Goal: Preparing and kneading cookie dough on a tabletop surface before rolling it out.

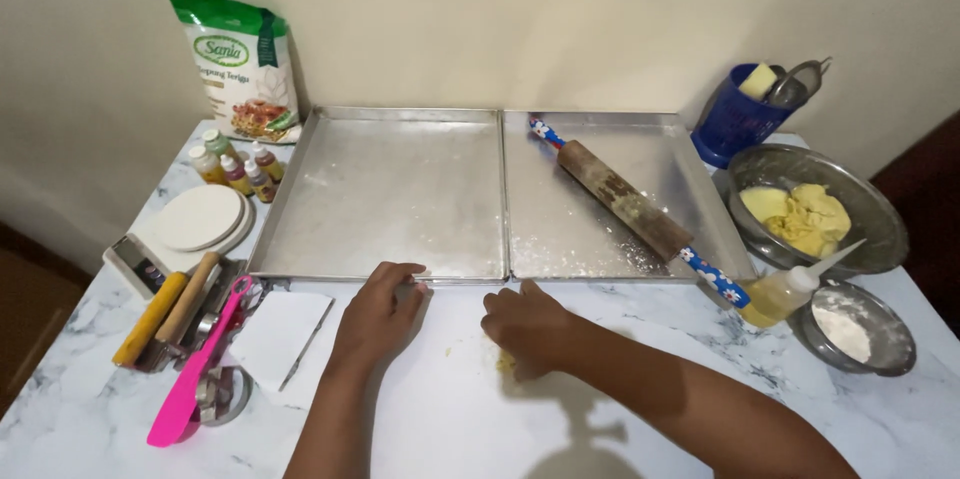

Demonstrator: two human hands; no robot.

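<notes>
1. We are looking down at a white marbled counter [620, 419] that is filling the lower half of the frame, with two bare hands reaching in from the bottom edge.
2. Our left hand [378, 314] is lying palm down with curled fingers, just below centre, touching the front rim of the left baking tray [390, 189]. It is holding nothing that we can see.
3. Our right hand [530, 327] is pressing down on a small piece of yellow dough [506, 363] just right of centre; the fingers are bent over it, and most of the dough is hidden underneath.
4. A second metal tray [610, 194] is sitting beside the first, in the upper middle, and a wooden rolling pin [625, 201] with blue flowered handles is lying diagonally across it.
5. At the right, a metal bowl of yellow dough [815, 214], a squeeze bottle [790, 291] and a small bowl of flour [855, 329] are standing close together.
6. At the lower left, a pink spatula [195, 369] is lying beside wooden-handled tools [165, 311].
7. At the upper left, a flour bag [240, 64] is leaning against the wall above small colouring bottles [235, 167].
</notes>
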